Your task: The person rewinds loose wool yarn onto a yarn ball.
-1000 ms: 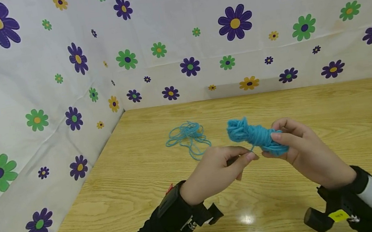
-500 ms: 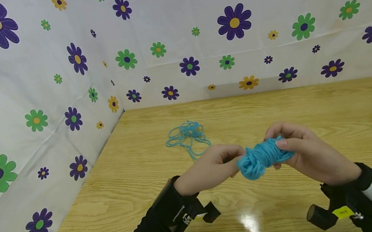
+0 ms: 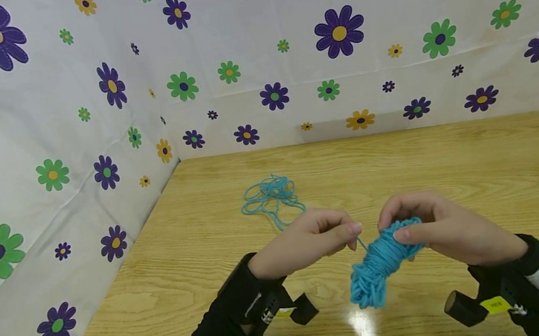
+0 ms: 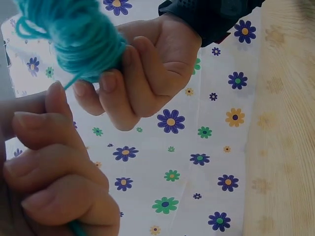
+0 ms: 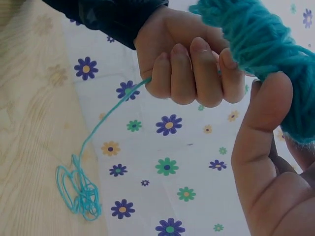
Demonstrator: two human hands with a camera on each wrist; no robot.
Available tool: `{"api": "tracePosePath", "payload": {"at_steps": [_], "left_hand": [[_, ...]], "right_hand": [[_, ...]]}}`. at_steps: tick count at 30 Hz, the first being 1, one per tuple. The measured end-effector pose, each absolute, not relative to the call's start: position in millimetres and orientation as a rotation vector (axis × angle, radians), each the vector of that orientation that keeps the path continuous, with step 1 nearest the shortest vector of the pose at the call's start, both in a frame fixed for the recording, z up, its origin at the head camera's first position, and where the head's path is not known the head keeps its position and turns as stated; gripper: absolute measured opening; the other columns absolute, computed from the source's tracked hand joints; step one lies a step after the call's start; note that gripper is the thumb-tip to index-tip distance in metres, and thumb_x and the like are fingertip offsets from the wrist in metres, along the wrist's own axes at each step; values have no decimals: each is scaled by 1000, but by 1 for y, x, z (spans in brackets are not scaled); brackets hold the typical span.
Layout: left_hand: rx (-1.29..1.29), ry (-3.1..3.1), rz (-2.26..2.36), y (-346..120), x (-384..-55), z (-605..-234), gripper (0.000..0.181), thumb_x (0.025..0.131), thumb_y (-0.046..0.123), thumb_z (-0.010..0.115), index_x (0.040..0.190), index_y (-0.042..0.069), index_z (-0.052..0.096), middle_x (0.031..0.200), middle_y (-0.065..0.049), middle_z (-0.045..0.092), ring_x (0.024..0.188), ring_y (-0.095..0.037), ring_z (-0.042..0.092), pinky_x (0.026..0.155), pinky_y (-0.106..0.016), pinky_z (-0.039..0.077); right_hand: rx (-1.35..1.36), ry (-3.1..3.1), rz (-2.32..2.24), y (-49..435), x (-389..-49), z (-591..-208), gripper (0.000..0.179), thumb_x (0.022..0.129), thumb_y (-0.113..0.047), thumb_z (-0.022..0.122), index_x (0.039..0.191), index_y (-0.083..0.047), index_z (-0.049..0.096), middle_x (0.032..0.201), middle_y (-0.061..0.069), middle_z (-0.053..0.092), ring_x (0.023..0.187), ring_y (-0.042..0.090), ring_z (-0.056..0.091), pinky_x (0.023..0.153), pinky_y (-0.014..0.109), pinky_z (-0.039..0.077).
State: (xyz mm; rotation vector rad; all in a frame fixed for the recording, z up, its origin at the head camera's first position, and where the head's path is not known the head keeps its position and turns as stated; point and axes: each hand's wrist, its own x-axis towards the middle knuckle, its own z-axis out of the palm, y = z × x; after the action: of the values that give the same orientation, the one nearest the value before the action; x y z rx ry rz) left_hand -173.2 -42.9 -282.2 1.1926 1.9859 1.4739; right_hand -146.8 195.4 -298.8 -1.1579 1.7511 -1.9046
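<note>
A bundle of blue yarn (image 3: 381, 258), wound tightly round its middle with looped ends, is held above the table by my right hand (image 3: 446, 228), thumb on the near side. It tilts, its far-left end pointing down toward me. My left hand (image 3: 309, 240) pinches the strand that runs from the bundle, between thumb and forefinger. In the right wrist view the left hand's other fingers (image 5: 181, 73) curl in, and the yarn strand (image 5: 113, 108) leaves that fist toward a loose tangle of blue yarn (image 5: 81, 194) on the table.
The loose yarn pile (image 3: 273, 193) lies on the wooden table (image 3: 193, 220) beyond my left hand. White cloth walls with printed flowers (image 3: 131, 84) rise behind the table and along its left. Each wrist carries a black camera mount (image 3: 291, 310).
The yarn bundle has turned in my right hand, its free end swinging from pointing up and left to pointing down toward me. My left hand keeps close to it; the loose pile stays put.
</note>
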Motion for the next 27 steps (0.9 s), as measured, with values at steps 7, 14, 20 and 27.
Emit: {"api": "tracePosePath", "payload": {"at_steps": [7, 14, 20, 27], "left_hand": [[1160, 1994, 1477, -46, -173, -279, 27, 99, 13, 44, 84, -2, 61, 60, -1, 33, 50, -14, 27, 52, -26, 28], [1144, 1987, 1498, -48, -171, -277, 26, 99, 12, 44, 88, -3, 62, 57, -1, 30, 49, -16, 25, 50, -27, 26], [1164, 2083, 1476, -49, -169, -275, 24, 98, 13, 46, 90, 1, 64, 58, -2, 33, 49, -15, 26, 50, -27, 26], [1226, 2153, 1478, -47, -165, -275, 23, 98, 10, 47, 94, 0, 66, 60, -6, 44, 49, -13, 28, 52, -26, 28]], "right_hand": [[-1091, 1990, -1772, 195, -144, -293, 17, 93, 6, 46, 104, -2, 56, 93, 3, 55, 78, 19, 51, 65, 26, 49], [-1004, 2175, -1643, 190, -143, -289, 10, 91, 0, 55, 101, 1, 55, 92, 15, 54, 79, 20, 53, 66, 28, 50], [-831, 2324, -1618, 184, -143, -292, 16, 89, -10, 61, 99, 2, 54, 93, 18, 55, 81, 22, 56, 69, 33, 53], [-622, 2411, -1689, 180, -142, -293, 22, 90, -15, 60, 99, 3, 51, 93, 17, 55, 84, 26, 58, 73, 40, 49]]}}
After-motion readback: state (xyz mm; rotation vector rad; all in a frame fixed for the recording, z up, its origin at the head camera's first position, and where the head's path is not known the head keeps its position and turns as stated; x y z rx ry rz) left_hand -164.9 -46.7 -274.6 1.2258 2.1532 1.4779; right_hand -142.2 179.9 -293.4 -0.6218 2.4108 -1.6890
